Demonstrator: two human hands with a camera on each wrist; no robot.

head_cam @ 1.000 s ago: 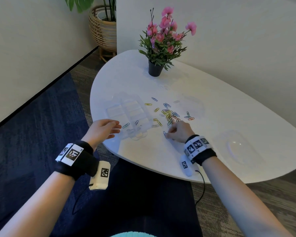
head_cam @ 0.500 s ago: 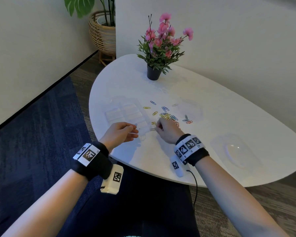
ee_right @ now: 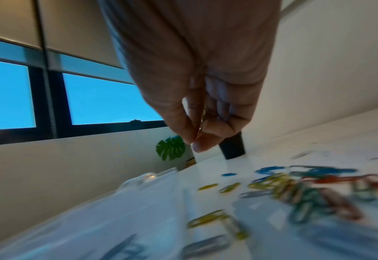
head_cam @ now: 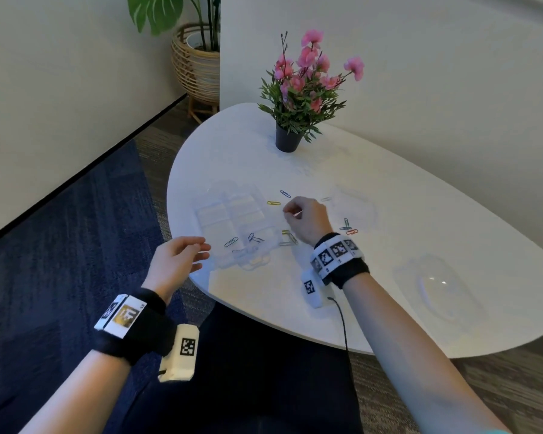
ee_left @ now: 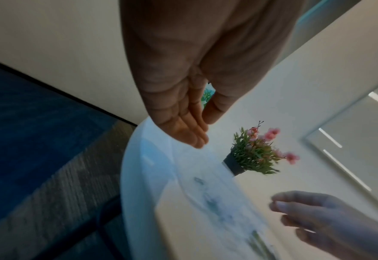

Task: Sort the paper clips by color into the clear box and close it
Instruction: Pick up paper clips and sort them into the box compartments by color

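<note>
Floor plant: one wicker basket planter [head_cam: 198,67] stands on the floor at the far left, off the table.
Left hand: the left hand [head_cam: 176,261] hovers at the near left edge of the table [head_cam: 420,214], fingers loosely extended, thumb apart from them, holding nothing; the left wrist view shows the palm open.
Clear box: one clear box [head_cam: 232,220] lies open on the table, just ahead of the left hand, lid folded out flat to the left; its dividers are hard to trace against the white top.
Clips in the box: about three clips in the near compartments, one green clip [head_cam: 231,242] and two dark ones [head_cam: 254,238]; a pair of yellow clips [head_cam: 288,237] lies at its right edge.
Flower pot: one dark pot of pink flowers [head_cam: 301,98] stands well behind the box.
Loose clips: one yellow clip [head_cam: 273,202] and one blue clip [head_cam: 285,193] lie beyond the box; a small group of three [head_cam: 348,228] lies right of the wrist.
Right hand: the right hand [head_cam: 304,219] is over the clip pile [ee_right: 295,186] and hides it in the head view; thumb and forefinger are pinched on a thin yellowish clip [ee_right: 202,119], other fingers curled.
Clear dish: one clear shallow dish [head_cam: 436,286] sits at the far right, well apart from the clips.
</note>
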